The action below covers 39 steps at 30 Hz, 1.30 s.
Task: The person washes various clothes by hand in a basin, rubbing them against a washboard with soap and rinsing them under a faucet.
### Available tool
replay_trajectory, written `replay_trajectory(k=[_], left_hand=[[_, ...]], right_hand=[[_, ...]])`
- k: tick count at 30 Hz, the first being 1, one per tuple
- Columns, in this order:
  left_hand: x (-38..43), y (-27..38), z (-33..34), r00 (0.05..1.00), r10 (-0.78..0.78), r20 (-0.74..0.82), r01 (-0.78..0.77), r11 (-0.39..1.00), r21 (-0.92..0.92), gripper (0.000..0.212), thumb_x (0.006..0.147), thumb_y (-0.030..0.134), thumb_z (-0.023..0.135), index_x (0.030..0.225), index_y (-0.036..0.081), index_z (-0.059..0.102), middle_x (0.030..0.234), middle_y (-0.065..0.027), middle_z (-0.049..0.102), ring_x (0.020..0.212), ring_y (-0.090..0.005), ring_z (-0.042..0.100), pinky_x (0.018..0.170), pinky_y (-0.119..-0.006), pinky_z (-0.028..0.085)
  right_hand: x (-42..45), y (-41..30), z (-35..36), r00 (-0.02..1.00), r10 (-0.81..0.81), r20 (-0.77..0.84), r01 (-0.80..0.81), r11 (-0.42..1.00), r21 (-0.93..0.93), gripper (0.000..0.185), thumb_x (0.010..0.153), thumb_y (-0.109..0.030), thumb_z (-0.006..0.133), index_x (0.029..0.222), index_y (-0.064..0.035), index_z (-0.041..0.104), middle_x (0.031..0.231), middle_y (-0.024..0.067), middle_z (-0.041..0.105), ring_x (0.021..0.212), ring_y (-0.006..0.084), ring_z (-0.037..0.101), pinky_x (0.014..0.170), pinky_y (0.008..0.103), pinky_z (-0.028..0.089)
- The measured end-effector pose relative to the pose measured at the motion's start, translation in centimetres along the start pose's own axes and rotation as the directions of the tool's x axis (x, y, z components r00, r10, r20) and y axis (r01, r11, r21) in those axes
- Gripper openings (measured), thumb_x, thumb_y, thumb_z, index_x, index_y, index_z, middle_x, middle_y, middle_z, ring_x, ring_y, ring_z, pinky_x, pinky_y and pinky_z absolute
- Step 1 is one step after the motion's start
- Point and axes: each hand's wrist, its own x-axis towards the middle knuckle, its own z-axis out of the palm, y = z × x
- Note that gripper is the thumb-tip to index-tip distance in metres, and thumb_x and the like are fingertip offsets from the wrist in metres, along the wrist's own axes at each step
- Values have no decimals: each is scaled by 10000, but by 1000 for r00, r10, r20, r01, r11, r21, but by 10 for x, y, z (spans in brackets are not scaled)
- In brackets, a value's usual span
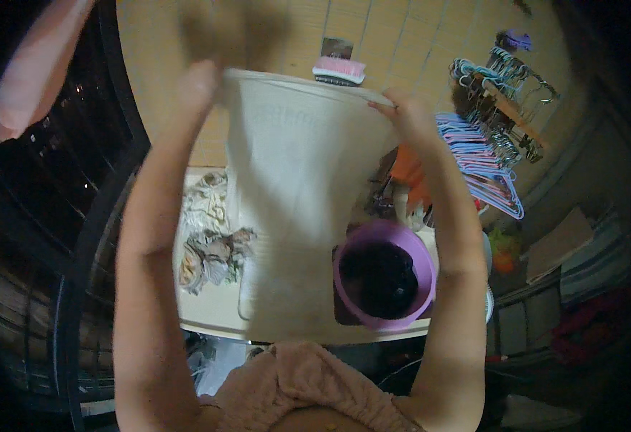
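Note:
A white cloth (299, 156) hangs stretched between my raised hands, in front of the tiled wall. My left hand (201, 85) grips its upper left corner and is somewhat blurred. At the upper right corner, my right hand (413, 114) pinches the edge between thumb and fingers. Below the right forearm stands a purple basin (428, 270) with dark, wet-looking fabric (383, 283) inside. Crumpled patterned cloths (213, 259) lie on the pale counter (207, 310) beside my left forearm. The cloth hides the middle of the counter.
A pink-bristled brush (339, 69) sits at the wall above the cloth. Many plastic hangers (477, 156) and metal clip hangers (510, 102) hang at the right. An orange item (410, 170) is behind my right forearm. Dark window bars (86, 232) and a pink hanging fabric (35, 81) are at the left.

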Motion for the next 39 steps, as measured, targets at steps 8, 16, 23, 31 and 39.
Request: replay_trajectory(k=[8, 16, 23, 31, 39], left_hand=[[-252, -34, 32, 867, 355, 351, -337, 935, -115, 221, 758, 104, 623, 972, 137, 669, 889, -121, 670, 813, -304, 658, 670, -431, 543], [-513, -30, 121, 726, 257, 638, 68, 896, -439, 205, 814, 70, 604, 977, 135, 708, 1041, -113, 647, 1011, -307, 614, 827, -429, 529], [-538, -18, 112, 869, 151, 471, 119, 860, -495, 259, 765, 39, 611, 1009, 79, 687, 1106, -136, 627, 1040, -343, 586, 900, -438, 492], [-492, 82, 155, 801, 75, 594, 117, 953, -278, 550, 827, 232, 623, 1341, 70, 513, 1436, -252, 409, 1363, -455, 332, 1118, -550, 285], [-505, 93, 177, 766, -28, 642, 181, 968, -173, 626, 838, 332, 606, 1408, 108, 477, 1513, -253, 328, 1415, -442, 270, 1157, -556, 198]], right_hand=[[-196, -38, 98, 918, -149, 368, 158, 987, 6, 294, 889, -345, 600, 1089, -140, 669, 1068, 97, 646, 942, 315, 639, 820, 452, 527], [-452, -100, 248, 770, -84, 632, -105, 961, 255, 260, 829, -214, 648, 1080, -151, 668, 1081, 123, 630, 1044, 329, 608, 839, 447, 520], [-431, -121, 235, 765, -166, 622, -108, 919, 379, 366, 849, -392, 653, 1114, -139, 660, 1262, 131, 562, 1203, 336, 492, 976, 519, 412], [-308, -55, 273, 888, -253, 384, 102, 923, 372, 360, 816, -296, 684, 1100, -76, 661, 1244, 142, 588, 1229, 351, 503, 1028, 486, 402], [79, 77, 186, 923, -292, -250, 309, 951, 29, 400, 810, -294, 723, 1112, -43, 649, 1072, 104, 645, 997, 324, 609, 855, 450, 487]])
